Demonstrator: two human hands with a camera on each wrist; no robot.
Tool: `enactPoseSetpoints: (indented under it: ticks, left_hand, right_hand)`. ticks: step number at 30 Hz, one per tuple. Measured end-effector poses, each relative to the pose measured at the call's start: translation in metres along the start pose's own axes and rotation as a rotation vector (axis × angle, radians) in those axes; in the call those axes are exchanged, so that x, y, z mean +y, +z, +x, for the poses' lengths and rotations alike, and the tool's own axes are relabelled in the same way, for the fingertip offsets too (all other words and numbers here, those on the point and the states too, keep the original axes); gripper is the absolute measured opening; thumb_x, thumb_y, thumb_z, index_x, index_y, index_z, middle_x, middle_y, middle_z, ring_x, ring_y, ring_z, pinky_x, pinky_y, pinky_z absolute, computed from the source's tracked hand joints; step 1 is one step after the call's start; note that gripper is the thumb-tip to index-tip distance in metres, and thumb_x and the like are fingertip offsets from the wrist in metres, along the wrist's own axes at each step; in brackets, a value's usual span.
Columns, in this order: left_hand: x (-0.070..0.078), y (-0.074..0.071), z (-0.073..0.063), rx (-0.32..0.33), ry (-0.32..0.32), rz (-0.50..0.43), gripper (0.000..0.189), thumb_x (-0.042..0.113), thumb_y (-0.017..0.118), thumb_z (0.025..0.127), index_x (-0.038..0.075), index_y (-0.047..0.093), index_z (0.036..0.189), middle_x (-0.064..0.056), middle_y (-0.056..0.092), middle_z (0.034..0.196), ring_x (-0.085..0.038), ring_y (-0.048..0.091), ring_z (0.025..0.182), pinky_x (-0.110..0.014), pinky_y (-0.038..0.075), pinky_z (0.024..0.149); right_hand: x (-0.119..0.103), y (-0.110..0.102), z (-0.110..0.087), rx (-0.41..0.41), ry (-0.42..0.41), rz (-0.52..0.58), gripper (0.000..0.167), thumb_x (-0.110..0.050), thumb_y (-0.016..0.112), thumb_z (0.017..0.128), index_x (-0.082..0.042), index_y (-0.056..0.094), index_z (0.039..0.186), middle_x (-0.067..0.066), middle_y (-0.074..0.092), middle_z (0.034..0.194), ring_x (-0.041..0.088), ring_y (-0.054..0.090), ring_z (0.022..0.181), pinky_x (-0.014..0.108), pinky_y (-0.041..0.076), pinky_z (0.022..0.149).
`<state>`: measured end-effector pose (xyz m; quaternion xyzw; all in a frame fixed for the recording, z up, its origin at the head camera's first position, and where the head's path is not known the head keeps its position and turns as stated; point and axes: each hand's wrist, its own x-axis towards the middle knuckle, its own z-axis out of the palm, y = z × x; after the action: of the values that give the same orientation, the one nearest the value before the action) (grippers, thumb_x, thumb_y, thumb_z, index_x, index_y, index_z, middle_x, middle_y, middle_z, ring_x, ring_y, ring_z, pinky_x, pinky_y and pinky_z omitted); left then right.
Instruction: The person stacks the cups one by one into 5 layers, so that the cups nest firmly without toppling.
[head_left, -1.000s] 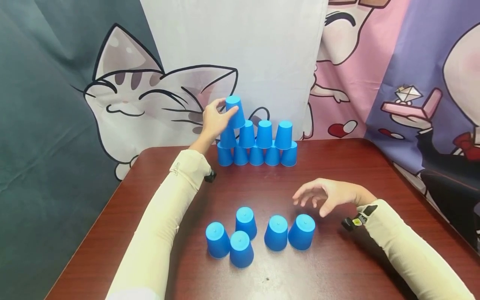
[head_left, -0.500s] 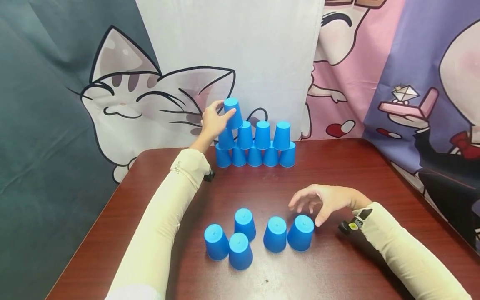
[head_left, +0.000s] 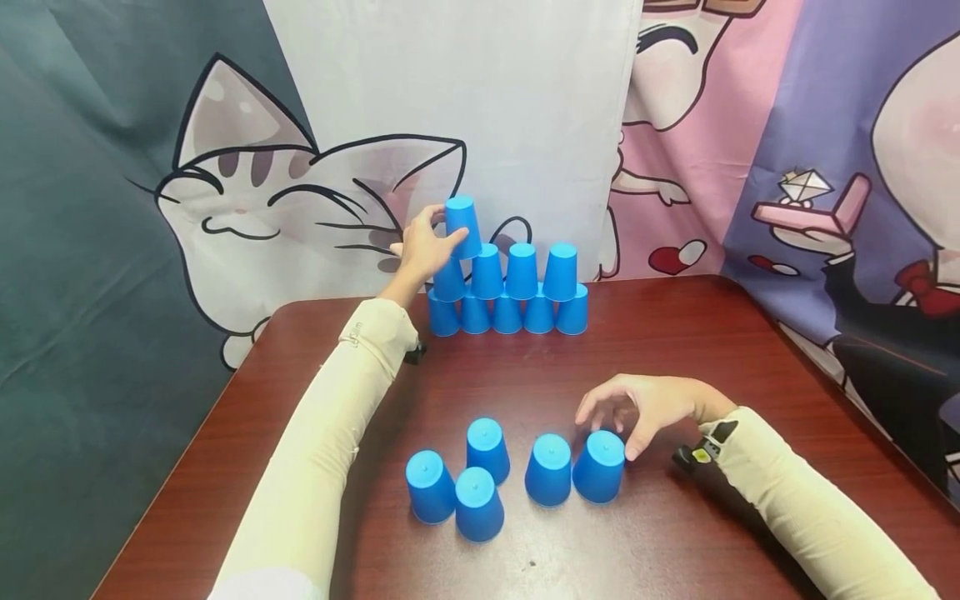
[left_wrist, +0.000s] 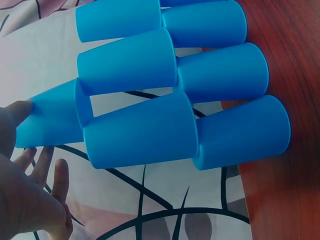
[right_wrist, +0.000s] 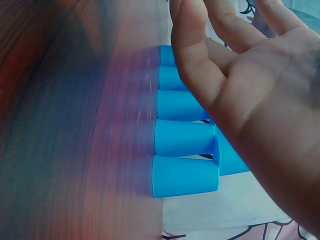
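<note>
My left hand (head_left: pixel 426 248) holds an upside-down blue cup (head_left: pixel 462 225) between thumb and fingers, at the left end of a cup stack against the back wall. In the left wrist view that cup (left_wrist: pixel 52 115) has its rim at the join of two second-row cups (left_wrist: pixel 140 130); my thumb (left_wrist: pixel 21 111) lies on its side. My right hand (head_left: pixel 656 410) hovers with bent, spread fingers around the back and right of a loose blue cup (head_left: pixel 598 468); whether the thumb touches it I cannot tell. The right wrist view shows nothing in its palm.
Under the second row stands a bottom row of several blue cups (head_left: pixel 507 315). Left of the right hand's cup stand another loose cup (head_left: pixel 548 472) and a group of three (head_left: pixel 480 507). Behind the brown table (head_left: pixel 337 533) hangs a printed cloth (head_left: pixel 540 100).
My right hand has come down and in toward the rightmost loose cup. The left hand stays at the stack with its cup nearly still. The whole view has drifted slightly.
</note>
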<state>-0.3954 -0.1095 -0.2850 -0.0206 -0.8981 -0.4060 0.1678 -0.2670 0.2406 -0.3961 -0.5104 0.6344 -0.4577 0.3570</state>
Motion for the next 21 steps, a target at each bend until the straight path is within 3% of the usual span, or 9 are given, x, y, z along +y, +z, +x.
enactPoseSetpoints:
  ticks: [16, 21]
  left_hand:
    - [-0.008, 0.003, -0.006, 0.014, -0.033, 0.037, 0.06, 0.043, 0.067, 0.093, 0.02, 0.045, 0.145, -0.002, 0.054, 0.144, -0.029, 0.041, 0.135, -0.061, 0.017, 0.106]
    - [-0.016, 0.005, -0.011, 0.025, -0.016, 0.028, 0.063, 0.042, 0.069, 0.092, 0.019, 0.045, 0.145, -0.002, 0.053, 0.145, -0.028, 0.041, 0.136, -0.062, 0.016, 0.106]
  right_hand:
    - [0.008, 0.006, 0.003, -0.048, 0.104, -0.01, 0.052, -0.022, 0.083, 0.08, -0.004, 0.061, 0.124, 0.015, 0.064, 0.126, 0.033, 0.061, 0.112, 0.049, 0.055, 0.086]
    - [0.009, 0.006, 0.001, -0.042, 0.087, -0.021, 0.051, -0.02, 0.082, 0.081, -0.004, 0.061, 0.124, 0.012, 0.065, 0.124, 0.033, 0.062, 0.109, 0.049, 0.055, 0.086]
